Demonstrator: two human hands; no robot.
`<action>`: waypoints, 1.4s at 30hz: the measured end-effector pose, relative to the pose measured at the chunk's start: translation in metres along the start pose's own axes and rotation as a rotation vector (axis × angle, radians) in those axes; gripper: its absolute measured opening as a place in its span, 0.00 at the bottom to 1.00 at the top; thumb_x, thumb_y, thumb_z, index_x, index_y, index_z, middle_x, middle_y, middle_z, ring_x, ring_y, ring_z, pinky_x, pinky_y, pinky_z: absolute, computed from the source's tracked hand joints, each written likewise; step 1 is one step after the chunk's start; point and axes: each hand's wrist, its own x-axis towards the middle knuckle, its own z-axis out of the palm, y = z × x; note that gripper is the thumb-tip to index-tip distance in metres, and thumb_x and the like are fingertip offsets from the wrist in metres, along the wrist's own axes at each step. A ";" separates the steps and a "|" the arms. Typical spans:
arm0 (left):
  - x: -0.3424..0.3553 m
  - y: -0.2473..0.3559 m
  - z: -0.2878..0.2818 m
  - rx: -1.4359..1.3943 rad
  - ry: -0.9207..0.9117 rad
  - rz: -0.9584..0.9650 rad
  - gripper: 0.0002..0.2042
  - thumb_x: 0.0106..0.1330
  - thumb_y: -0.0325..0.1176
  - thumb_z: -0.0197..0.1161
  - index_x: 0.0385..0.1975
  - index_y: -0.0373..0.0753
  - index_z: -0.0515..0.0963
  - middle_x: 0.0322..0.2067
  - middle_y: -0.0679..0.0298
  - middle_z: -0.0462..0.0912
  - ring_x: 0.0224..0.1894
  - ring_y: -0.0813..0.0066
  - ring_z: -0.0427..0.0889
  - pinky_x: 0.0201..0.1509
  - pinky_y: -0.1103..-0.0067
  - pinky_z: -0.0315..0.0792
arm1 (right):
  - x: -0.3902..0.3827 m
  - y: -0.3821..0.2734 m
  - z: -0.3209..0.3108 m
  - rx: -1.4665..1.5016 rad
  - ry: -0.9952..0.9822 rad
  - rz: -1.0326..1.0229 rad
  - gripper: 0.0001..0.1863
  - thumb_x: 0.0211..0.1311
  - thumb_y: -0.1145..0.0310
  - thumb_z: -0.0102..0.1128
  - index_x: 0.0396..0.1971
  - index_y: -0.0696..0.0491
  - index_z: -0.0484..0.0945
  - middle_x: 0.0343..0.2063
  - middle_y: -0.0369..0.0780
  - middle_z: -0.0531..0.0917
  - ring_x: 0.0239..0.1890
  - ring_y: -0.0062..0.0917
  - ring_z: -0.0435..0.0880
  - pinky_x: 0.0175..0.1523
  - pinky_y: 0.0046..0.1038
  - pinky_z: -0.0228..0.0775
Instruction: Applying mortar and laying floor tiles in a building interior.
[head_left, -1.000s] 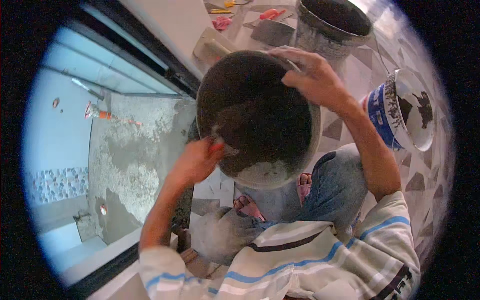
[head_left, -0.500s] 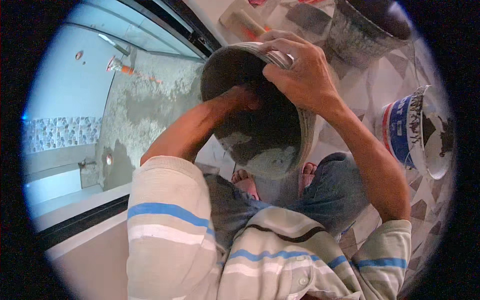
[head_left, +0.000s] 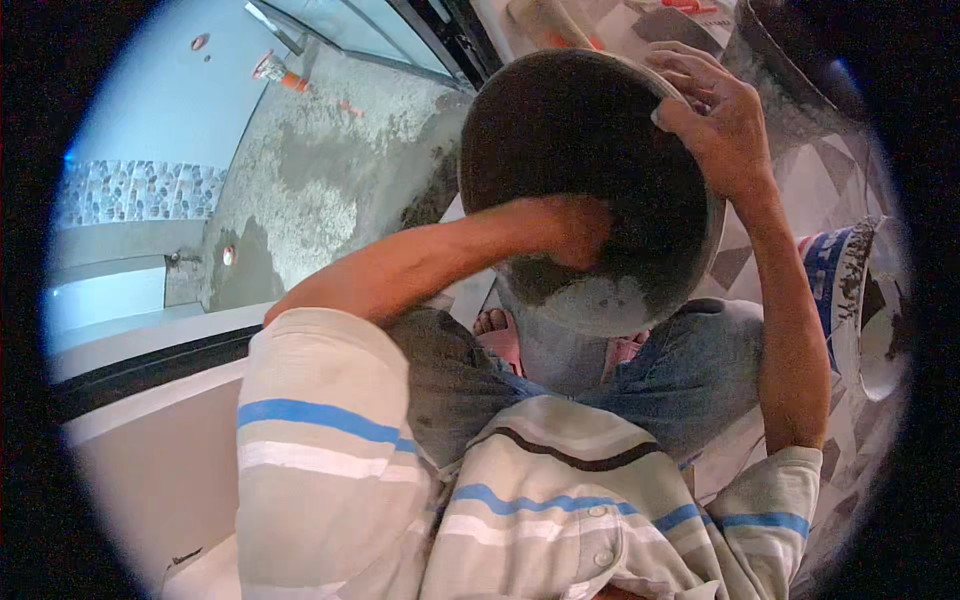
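The right hand (head_left: 715,120) is closed over the rim of a large round grey bucket with a dark inside (head_left: 540,130), thumb on the inner side and fingers on the outer side. The left hand (head_left: 578,232) is inside this bucket, below and to the left of the right hand; it is dark and blurred, so I cannot tell if it grips something.

Printed white letters stand on the blue band of a white, blue and red bucket (head_left: 825,270), which is beside the right forearm, on its outer side; the curved wall cuts them off.

The left forearm passes over the near-left edge of the grey bucket, and the mouth is wide around the left wrist. The bucket is tilted, its mouth facing the person, above two pink sandals (head_left: 500,345). Just beyond the right hand are a flat dark-grey plate (head_left: 680,28) and, to its right, a big stained dark bucket (head_left: 775,80). Between the right forearm and these buckets, a triangle-patterned tiled floor (head_left: 805,175) is visible. A black straight frame edge (head_left: 150,365) runs left of the left elbow, and rough grey concrete (head_left: 330,170) spreads beyond that forearm.
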 end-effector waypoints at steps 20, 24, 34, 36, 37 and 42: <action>0.014 -0.011 0.060 -0.403 0.194 -0.154 0.21 0.58 0.30 0.49 0.54 0.35 0.69 0.54 0.45 0.69 0.59 0.56 0.66 0.65 0.66 0.56 | 0.008 -0.006 0.016 -0.141 0.044 -0.080 0.29 0.41 0.77 0.57 0.50 0.60 0.72 0.46 0.41 0.77 0.49 0.29 0.78 0.55 0.27 0.68; 0.012 0.001 0.048 -0.064 -0.107 -0.020 0.15 0.52 0.29 0.51 0.39 0.32 0.77 0.39 0.42 0.78 0.45 0.51 0.78 0.47 0.63 0.73 | 0.004 -0.004 0.011 -0.201 -0.017 -0.087 0.30 0.41 0.76 0.57 0.52 0.59 0.70 0.47 0.41 0.77 0.49 0.28 0.77 0.55 0.27 0.68; 0.003 -0.086 0.079 0.028 0.231 -0.181 0.13 0.55 0.33 0.49 0.29 0.32 0.78 0.28 0.50 0.81 0.32 0.52 0.81 0.38 0.62 0.75 | -0.010 -0.019 0.013 -0.102 -0.049 -0.121 0.24 0.37 0.70 0.61 0.41 0.57 0.78 0.40 0.44 0.81 0.43 0.29 0.81 0.53 0.27 0.69; 0.027 -0.102 0.116 0.180 0.292 -0.099 0.10 0.54 0.33 0.53 0.27 0.33 0.77 0.23 0.53 0.80 0.23 0.59 0.79 0.30 0.66 0.76 | -0.011 -0.015 0.019 -0.090 -0.032 -0.138 0.23 0.36 0.70 0.61 0.40 0.57 0.78 0.39 0.44 0.81 0.42 0.30 0.81 0.53 0.27 0.69; 0.039 -0.103 0.116 0.180 0.295 -0.077 0.10 0.54 0.33 0.53 0.27 0.33 0.77 0.23 0.53 0.80 0.23 0.59 0.79 0.30 0.66 0.76 | -0.013 -0.011 0.017 -0.073 -0.018 -0.161 0.23 0.36 0.70 0.61 0.40 0.57 0.78 0.39 0.44 0.81 0.43 0.30 0.81 0.53 0.28 0.69; 0.053 -0.074 0.121 -0.216 0.237 -0.065 0.09 0.54 0.32 0.54 0.26 0.33 0.77 0.22 0.55 0.79 0.21 0.62 0.78 0.27 0.68 0.74 | -0.019 -0.007 0.000 -0.063 -0.072 -0.137 0.25 0.41 0.77 0.58 0.46 0.62 0.74 0.50 0.42 0.74 0.52 0.27 0.74 0.60 0.28 0.64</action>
